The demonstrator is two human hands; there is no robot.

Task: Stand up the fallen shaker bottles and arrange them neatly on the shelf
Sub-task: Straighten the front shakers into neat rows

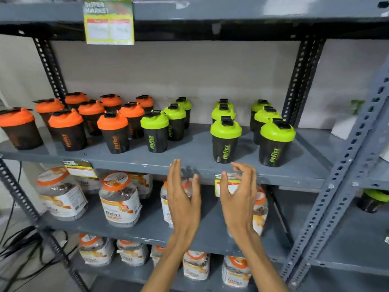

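Observation:
Black shaker bottles stand upright on the grey shelf (189,157). Several with orange lids (112,131) fill the left half. Several with green lids stand to the right in three rows, fronted by bottles at centre (154,131), right of centre (225,140) and far right (276,142). None lies on its side here. My left hand (184,194) is raised flat with straight fingers just below the shelf's front edge. My right hand (240,194) hovers beside it with curled, spread fingers, below the middle green bottle. Neither hand holds or touches a bottle.
Clear jars with orange lids (120,199) fill the shelf below, and bagged packs (195,266) the lowest one. Price tags hang on the shelf edges (227,184). A perforated upright (345,169) stands at the right, with another green-lidded bottle (374,200) beyond it. Cables lie at lower left.

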